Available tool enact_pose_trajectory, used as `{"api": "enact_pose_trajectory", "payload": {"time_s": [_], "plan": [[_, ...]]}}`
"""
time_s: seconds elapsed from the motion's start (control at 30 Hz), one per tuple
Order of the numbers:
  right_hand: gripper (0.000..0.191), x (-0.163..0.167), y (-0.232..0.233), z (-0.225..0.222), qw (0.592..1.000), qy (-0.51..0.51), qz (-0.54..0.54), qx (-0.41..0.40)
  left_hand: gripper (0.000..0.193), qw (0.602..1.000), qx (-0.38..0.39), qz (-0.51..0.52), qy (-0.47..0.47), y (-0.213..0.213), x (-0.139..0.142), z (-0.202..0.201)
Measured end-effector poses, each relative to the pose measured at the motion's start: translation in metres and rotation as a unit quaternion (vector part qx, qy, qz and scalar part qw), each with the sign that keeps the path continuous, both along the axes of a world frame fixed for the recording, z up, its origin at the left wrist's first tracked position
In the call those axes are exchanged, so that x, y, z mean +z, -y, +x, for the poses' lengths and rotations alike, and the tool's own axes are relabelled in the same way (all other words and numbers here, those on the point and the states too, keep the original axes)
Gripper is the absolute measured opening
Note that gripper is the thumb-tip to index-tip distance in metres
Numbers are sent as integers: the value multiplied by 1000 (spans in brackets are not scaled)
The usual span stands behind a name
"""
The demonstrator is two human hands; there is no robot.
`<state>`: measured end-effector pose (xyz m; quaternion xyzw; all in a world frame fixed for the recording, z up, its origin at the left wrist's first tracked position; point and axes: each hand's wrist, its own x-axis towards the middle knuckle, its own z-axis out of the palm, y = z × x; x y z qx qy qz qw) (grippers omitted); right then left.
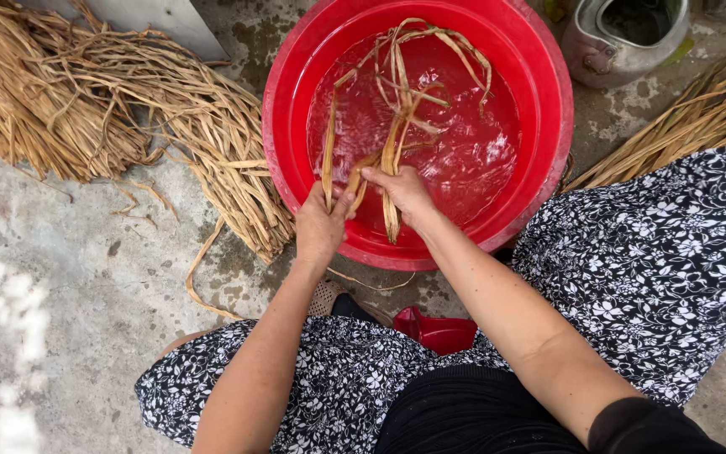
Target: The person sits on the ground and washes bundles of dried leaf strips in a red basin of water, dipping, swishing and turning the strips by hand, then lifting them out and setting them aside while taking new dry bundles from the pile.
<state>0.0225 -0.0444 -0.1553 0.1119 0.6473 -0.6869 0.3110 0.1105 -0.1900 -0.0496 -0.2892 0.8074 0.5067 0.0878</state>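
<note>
A big red plastic basin stands on the concrete floor, holding shallow water. Several long tan dried leaf strips lie wet in it, curling toward the far rim. My left hand is at the near rim, closed around the lower ends of some strips. My right hand is just beside it, fingers pinched on another strip end. The two hands almost touch over the near side of the basin.
A large heap of dry strips lies on the floor at the left. More dry stalks lie at the right. A metal pot stands behind the basin. A small red object sits by my patterned skirt.
</note>
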Motion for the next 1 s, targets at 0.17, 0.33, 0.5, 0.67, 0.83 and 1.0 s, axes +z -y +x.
{"api": "enact_pose_trajectory", "payload": {"time_s": [0.17,0.33,0.5,0.67,0.83,1.0], "plan": [[24,4,12,9,998,10,-56,5,18,986,-50,-130,-87,2,-3,3],[22,14,20,17,998,-20,-42,-32,17,997,9,61,-52,2,-11,4],[24,21,21,23,996,-62,-19,-69,22,996,-38,-80,-10,2,-5,3],[25,27,21,24,990,57,-130,0,25,998,-64,-8,-27,7,-10,2],[24,25,7,12,970,153,-188,-17,28,972,-30,233,1,7,-32,5],[19,9,12,19,968,101,-197,-114,22,979,11,199,34,12,-48,3]]}}
